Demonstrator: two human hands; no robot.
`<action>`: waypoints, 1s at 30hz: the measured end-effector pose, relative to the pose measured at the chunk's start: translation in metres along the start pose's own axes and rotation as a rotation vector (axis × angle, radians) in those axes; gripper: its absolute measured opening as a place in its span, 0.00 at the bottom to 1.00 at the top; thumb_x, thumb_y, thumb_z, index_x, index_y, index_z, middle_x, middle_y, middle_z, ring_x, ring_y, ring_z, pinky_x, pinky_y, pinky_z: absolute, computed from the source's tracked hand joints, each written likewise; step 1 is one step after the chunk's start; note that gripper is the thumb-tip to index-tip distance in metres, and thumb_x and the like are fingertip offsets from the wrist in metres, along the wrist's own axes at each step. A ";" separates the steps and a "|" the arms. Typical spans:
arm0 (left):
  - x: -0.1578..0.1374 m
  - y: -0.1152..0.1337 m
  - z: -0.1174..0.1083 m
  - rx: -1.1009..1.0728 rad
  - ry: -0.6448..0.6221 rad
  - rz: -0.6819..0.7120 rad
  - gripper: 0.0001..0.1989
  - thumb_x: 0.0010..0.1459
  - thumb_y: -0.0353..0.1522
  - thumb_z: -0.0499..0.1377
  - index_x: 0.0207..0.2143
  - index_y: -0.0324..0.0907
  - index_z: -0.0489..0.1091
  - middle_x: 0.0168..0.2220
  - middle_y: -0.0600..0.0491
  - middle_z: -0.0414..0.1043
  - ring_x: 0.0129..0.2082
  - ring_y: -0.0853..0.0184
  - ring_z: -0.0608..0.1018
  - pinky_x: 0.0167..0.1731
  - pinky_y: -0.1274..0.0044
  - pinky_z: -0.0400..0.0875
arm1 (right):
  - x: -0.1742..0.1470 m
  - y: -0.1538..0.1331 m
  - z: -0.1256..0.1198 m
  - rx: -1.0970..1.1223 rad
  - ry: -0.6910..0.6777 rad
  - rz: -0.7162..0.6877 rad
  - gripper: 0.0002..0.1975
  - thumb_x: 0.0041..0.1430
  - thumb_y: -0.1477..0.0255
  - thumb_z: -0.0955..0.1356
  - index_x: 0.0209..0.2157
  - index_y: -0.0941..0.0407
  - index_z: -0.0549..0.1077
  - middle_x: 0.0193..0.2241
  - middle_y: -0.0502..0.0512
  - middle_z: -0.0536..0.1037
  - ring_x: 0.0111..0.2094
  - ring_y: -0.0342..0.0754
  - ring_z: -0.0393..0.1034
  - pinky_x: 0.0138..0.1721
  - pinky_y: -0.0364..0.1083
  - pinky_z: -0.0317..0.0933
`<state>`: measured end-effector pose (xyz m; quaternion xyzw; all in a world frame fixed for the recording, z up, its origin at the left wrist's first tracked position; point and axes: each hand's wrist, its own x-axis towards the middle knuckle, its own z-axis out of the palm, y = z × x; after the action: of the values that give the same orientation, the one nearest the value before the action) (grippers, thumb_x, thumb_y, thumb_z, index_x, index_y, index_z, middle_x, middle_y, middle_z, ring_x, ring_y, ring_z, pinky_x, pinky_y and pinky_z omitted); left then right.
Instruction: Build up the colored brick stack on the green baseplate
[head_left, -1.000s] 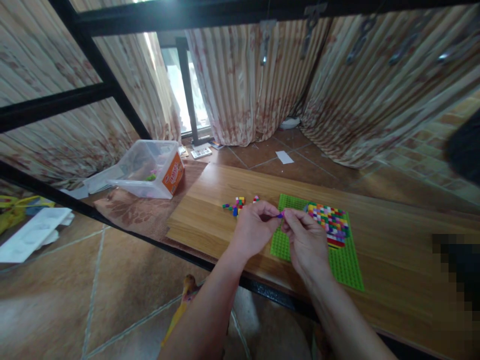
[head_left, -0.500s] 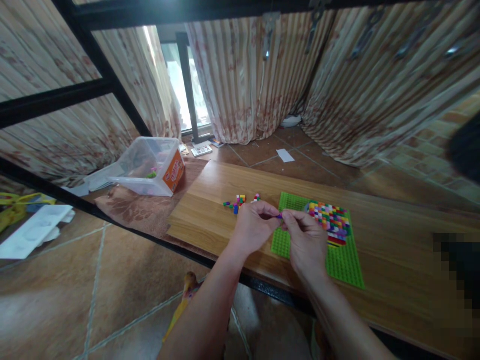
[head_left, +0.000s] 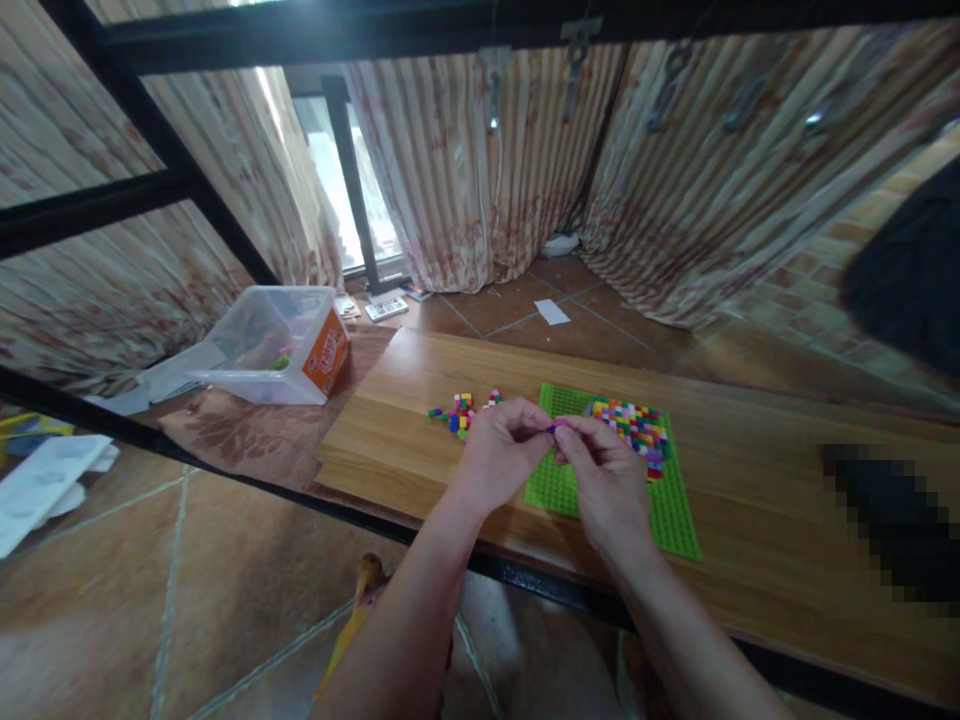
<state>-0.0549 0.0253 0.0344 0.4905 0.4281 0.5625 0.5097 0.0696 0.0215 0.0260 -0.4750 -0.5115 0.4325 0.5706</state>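
My left hand [head_left: 504,448] and my right hand [head_left: 606,475] meet fingertip to fingertip above the left part of a green baseplate [head_left: 679,525]. Between their pinched fingers is a small purple toy brick [head_left: 555,428], mostly covered by the fingers; a bit of pink shows at the right fingertips. Behind my right hand, a block of many-coloured bricks [head_left: 637,425] is fixed on the baseplate, partly hidden by that hand. Loose small bricks [head_left: 459,408] lie in a pile on the wooden board beyond my left hand, which hides some of them.
The wooden board [head_left: 375,430] lies on a dark-framed table. At its left stands a clear plastic box [head_left: 262,385] with an orange label and a few pieces inside. Black metal bars [head_left: 180,185] cross in front of striped curtains [head_left: 450,170]. A dark rounded shape [head_left: 911,265] is at right.
The view has shifted, so the board and box appear further left. Both hands stay together around the small brick; pink now shows beside the purple. The dark shape at right has come further into view.
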 end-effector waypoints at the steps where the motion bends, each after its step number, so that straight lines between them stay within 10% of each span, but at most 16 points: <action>1: 0.000 0.000 0.002 0.002 -0.020 0.006 0.04 0.50 0.25 0.64 0.29 0.39 0.72 0.27 0.56 0.76 0.27 0.73 0.77 0.32 0.80 0.71 | 0.000 -0.003 -0.005 -0.040 -0.002 -0.019 0.11 0.54 0.60 0.73 0.32 0.54 0.79 0.24 0.49 0.76 0.26 0.43 0.67 0.30 0.45 0.63; 13: 0.003 -0.014 0.020 0.344 -0.007 -0.015 0.05 0.54 0.24 0.60 0.28 0.40 0.75 0.27 0.55 0.75 0.28 0.70 0.74 0.30 0.80 0.66 | 0.006 0.011 -0.110 -0.478 0.041 -0.173 0.11 0.57 0.57 0.71 0.33 0.49 0.82 0.36 0.53 0.80 0.38 0.50 0.73 0.42 0.51 0.67; 30: 0.007 -0.028 0.037 0.495 -0.069 -0.028 0.06 0.56 0.27 0.59 0.32 0.40 0.77 0.29 0.54 0.79 0.27 0.70 0.75 0.30 0.79 0.66 | 0.014 0.034 -0.100 -0.438 0.098 -0.121 0.09 0.50 0.56 0.75 0.30 0.45 0.83 0.54 0.52 0.72 0.58 0.58 0.62 0.61 0.62 0.50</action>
<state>-0.0137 0.0348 0.0130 0.6133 0.5420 0.4161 0.3961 0.1706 0.0306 -0.0073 -0.5763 -0.5923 0.2526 0.5033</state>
